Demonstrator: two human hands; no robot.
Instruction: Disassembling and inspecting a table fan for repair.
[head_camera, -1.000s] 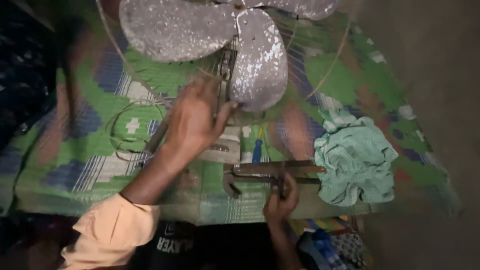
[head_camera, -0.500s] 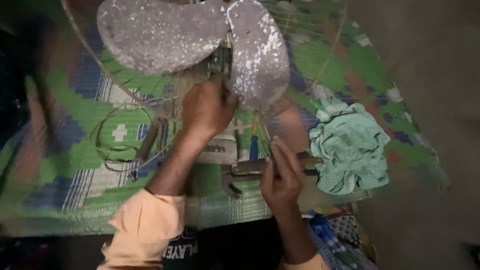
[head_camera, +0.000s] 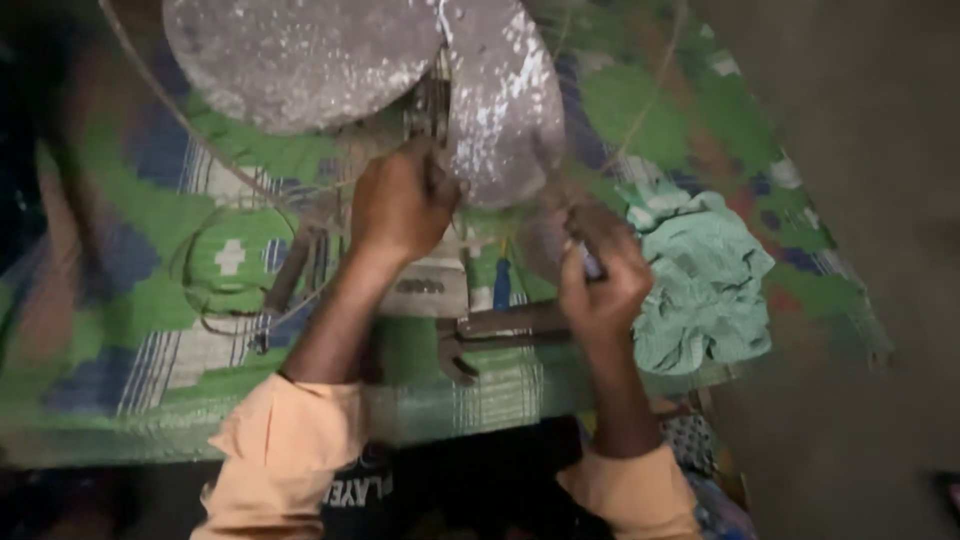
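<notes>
A fan with dusty grey metal blades (head_camera: 300, 55) lies on a green patterned mat (head_camera: 120, 330). My left hand (head_camera: 400, 205) is curled around the fan's hub, between the two blades, and hides what it grips there. My right hand (head_camera: 603, 285) is raised beside the lower edge of the right blade (head_camera: 503, 100), fingers closed on a small pale object (head_camera: 590, 263) that is too blurred to name. Dark metal pliers (head_camera: 500, 325) lie on the mat just below and between my hands, with neither hand on them.
A crumpled teal cloth (head_camera: 705, 280) lies right of my right hand. Thin guard wire (head_camera: 150, 95) curves around the blades. A second dark tool (head_camera: 285, 285) and a wire loop lie left of my left forearm. Bare grey floor (head_camera: 860, 150) borders the mat at right.
My right hand has left the pliers and risen toward the right blade, now closed on a small object. My left hand stays at the hub. The view has moved closer.
</notes>
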